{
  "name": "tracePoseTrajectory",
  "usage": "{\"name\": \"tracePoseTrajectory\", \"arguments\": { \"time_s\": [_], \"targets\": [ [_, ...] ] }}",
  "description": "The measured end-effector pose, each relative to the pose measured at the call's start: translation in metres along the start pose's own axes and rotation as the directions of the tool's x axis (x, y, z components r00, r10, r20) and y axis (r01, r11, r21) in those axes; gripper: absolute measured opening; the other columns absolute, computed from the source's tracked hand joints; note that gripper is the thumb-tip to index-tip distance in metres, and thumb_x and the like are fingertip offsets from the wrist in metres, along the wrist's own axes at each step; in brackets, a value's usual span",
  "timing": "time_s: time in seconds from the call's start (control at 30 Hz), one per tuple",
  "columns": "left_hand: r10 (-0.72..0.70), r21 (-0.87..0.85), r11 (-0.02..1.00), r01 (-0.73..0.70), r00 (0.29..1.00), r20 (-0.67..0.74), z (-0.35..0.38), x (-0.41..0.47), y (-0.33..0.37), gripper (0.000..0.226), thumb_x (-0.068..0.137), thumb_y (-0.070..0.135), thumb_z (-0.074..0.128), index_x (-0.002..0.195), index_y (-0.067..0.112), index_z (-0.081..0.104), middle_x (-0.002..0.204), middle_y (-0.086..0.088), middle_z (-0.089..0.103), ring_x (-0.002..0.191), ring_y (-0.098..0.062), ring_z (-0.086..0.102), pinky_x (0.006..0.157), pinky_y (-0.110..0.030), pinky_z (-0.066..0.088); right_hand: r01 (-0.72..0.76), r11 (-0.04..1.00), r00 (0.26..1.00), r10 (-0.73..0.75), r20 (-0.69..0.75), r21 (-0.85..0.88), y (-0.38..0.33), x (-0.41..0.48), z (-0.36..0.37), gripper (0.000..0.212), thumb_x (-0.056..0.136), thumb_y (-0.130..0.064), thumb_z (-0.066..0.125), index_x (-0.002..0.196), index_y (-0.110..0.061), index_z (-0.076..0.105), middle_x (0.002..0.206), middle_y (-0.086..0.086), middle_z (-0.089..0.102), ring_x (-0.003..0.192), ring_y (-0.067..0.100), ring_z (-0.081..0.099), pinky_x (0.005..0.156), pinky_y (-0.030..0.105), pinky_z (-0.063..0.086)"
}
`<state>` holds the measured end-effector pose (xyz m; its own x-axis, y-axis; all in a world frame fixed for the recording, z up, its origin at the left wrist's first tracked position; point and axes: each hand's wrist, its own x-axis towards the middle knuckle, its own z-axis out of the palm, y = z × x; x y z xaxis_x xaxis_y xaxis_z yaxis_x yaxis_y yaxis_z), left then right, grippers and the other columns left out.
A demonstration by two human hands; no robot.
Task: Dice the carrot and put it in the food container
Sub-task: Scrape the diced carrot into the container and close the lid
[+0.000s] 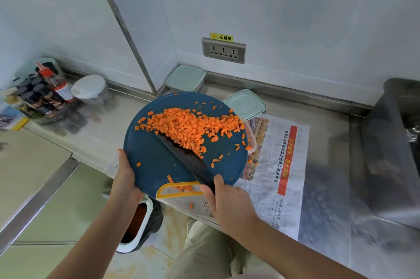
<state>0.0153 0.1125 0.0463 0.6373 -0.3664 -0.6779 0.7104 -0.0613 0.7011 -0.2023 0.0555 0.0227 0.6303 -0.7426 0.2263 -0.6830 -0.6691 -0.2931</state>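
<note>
The left hand (124, 174) grips the board (154, 160) by its left rim. The right hand (229, 201) is wrapped round the knife (181, 153), blade flat on the board, tip pointing away and left. The diced carrot (188, 126) stretches sideways beyond the blade, reaching the right rim above the container (252, 140) on the newspaper (288, 165)

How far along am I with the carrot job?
Dicing looks done: the carrot is all small cubes. In hand: your left hand tilts the cutting board while your right hand holds the knife against the pile, over the food container. Left: most cubes sit on the board.
</note>
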Motion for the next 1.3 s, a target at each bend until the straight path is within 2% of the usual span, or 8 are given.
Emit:
{"name": "tracePoseTrajectory", "arguments": {
  "time_s": [0.3, 0.43, 0.6, 0.7, 0.83, 1.0, 1.17, 1.3],
  "targets": [
    [0.031, -0.002, 0.999, -0.032, 0.999, -0.032, -0.004, -0.001, 0.002, 0.061, 0.092, 0.069, 0.027, 0.125, 0.029, 0.058, 0.118, -0.001, 0.065, 0.098, -0.024, 0.062, 0.083, -0.044, 0.05, -0.03, 0.998, 0.999, 0.028, -0.032, -0.06, 0.035, -0.002, 0.006, 0.063, 0.102, -0.047, 0.011, 0.073, -0.016, 0.058, 0.033, -0.005, 0.04, 0.023, 0.011, 0.038, 0.032, 0.019, 0.015],
    [0.038, 0.005, 0.999, -0.038, 0.997, -0.069, -0.009, -0.001, 0.006, 0.061, 0.091, 0.07, 0.028, 0.127, 0.03, 0.057, 0.119, 0.0, 0.063, 0.097, -0.025, 0.061, 0.072, -0.041, 0.05, 0.011, 0.999, 0.999, -0.014, -0.049, -0.054, 0.047, -0.002, 0.009, 0.069, 0.103, -0.046, 0.01, 0.078, -0.013, 0.065, 0.033, -0.005, 0.041, 0.023, 0.012, 0.04, 0.03, 0.019, 0.019],
    [0.033, -0.019, 0.999, -0.035, 0.995, -0.093, -0.013, 0.002, 0.008, 0.06, 0.091, 0.07, 0.029, 0.127, 0.03, 0.056, 0.122, 0.002, 0.062, 0.099, -0.024, 0.06, 0.068, -0.039, 0.05, 0.065, 0.998, 0.998, -0.065, 0.009, 0.002, 0.067, 0.004, 0.012, 0.064, 0.103, -0.048, 0.012, 0.08, -0.013, 0.061, 0.035, -0.007, 0.041, 0.023, 0.01, 0.038, 0.033, 0.015, 0.01],
    [0.048, -0.022, 0.998, -0.051, 0.992, -0.116, -0.011, 0.001, 0.01, 0.057, 0.093, 0.068, 0.028, 0.127, 0.03, 0.055, 0.119, 0.002, 0.06, 0.1, -0.023, 0.058, 0.072, -0.039, 0.049, 0.1, 0.995, 0.994, -0.1, 0.051, 0.008, 0.08, 0.007, 0.013, 0.065, 0.103, -0.049, 0.012, 0.087, -0.013, 0.063, 0.036, -0.007, 0.043, 0.024, 0.009, 0.038, 0.027, 0.018, 0.022],
    [0.063, -0.024, 0.997, -0.068, 0.988, -0.142, -0.014, 0.002, 0.014, 0.056, 0.093, 0.067, 0.029, 0.128, 0.031, 0.054, 0.124, 0.004, 0.06, 0.107, -0.023, 0.058, 0.077, -0.04, 0.049, 0.128, 0.992, 0.99, -0.129, 0.059, 0.015, 0.096, 0.007, 0.011, 0.057, 0.103, -0.048, 0.017, 0.088, -0.013, 0.06, 0.039, -0.006, 0.044, 0.025, 0.01, 0.04, 0.028, 0.015, 0.017],
    [0.059, -0.025, 0.998, -0.064, 0.984, -0.168, -0.014, -0.001, 0.02, 0.052, 0.094, 0.066, 0.028, 0.123, 0.033, 0.054, 0.128, 0.005, 0.058, 0.113, -0.022, 0.056, 0.085, -0.042, 0.047, 0.16, 0.987, 0.982, -0.162, 0.095, 0.028, 0.123, 0.006, 0.01, 0.056, 0.103, -0.05, 0.018, 0.095, -0.011, 0.057, 0.044, -0.005, 0.05, 0.029, 0.009, 0.046, 0.028, 0.017, 0.03],
    [0.094, -0.017, 0.995, -0.098, 0.985, -0.142, -0.019, -0.001, 0.023, 0.047, 0.096, 0.064, 0.024, 0.117, 0.034, 0.053, 0.119, 0.006, 0.057, 0.118, -0.021, 0.054, 0.091, -0.042, 0.046, 0.157, 0.988, 0.977, -0.157, 0.146, 0.014, 0.158, 0.009, -0.002, 0.058, 0.103, -0.05, 0.016, 0.088, -0.011, 0.056, 0.041, -0.01, 0.04, 0.025, 0.008, 0.03, 0.026, 0.013, 0.009],
    [0.095, -0.019, 0.995, -0.099, 0.986, -0.14, -0.024, -0.001, 0.026, 0.048, 0.095, 0.065, 0.024, 0.119, 0.033, 0.051, 0.117, 0.006, 0.056, 0.118, -0.022, 0.053, 0.097, -0.044, 0.044, 0.081, 0.997, 0.966, -0.076, 0.247, -0.01, 0.181, 0.008, -0.013, 0.07, 0.096, -0.063, 0.004, 0.095, -0.016, 0.055, 0.05, -0.009, 0.048, 0.035, 0.009, 0.047, 0.032, 0.019, 0.036]
  ]
}}
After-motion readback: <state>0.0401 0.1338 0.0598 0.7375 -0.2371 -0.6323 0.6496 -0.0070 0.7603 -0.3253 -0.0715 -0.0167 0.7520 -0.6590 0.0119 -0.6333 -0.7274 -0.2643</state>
